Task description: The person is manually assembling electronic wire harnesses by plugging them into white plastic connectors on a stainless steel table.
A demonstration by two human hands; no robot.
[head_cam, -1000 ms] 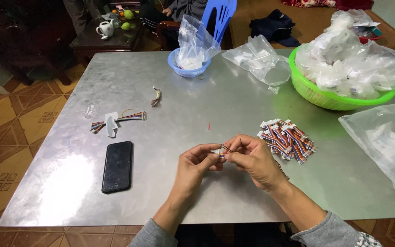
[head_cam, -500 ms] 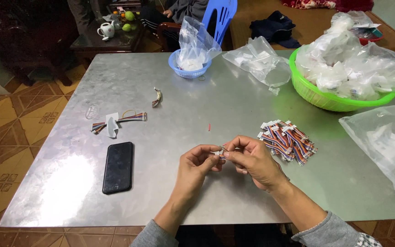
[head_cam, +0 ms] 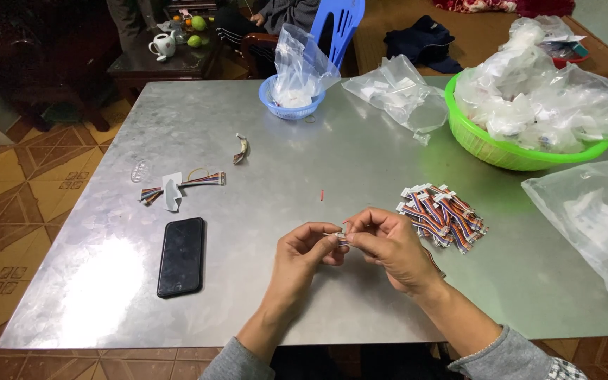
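Observation:
Over the front middle of a metal table (head_cam: 262, 183), my left hand (head_cam: 306, 255) and my right hand (head_cam: 390, 248) meet fingertip to fingertip. Together they pinch a small white connector (head_cam: 341, 238) with coloured wires; the wires trail out under my right wrist. Just right of my right hand lies a pile of multicoloured wire harnesses (head_cam: 442, 214) with white plugs. A tiny red wire scrap (head_cam: 321, 194) rests on the table beyond my hands.
A black phone (head_cam: 181, 255) lies at the left, a loose wire bundle with a white tag (head_cam: 177, 188) beyond it. At the back stand a blue bowl with a plastic bag (head_cam: 291, 91), clear bags (head_cam: 397, 93) and a green basket of bagged parts (head_cam: 529, 105). Another clear bag (head_cam: 592, 218) sits right.
My hands have stayed in place, with only small finger movements on the connector. The view has shifted slightly.

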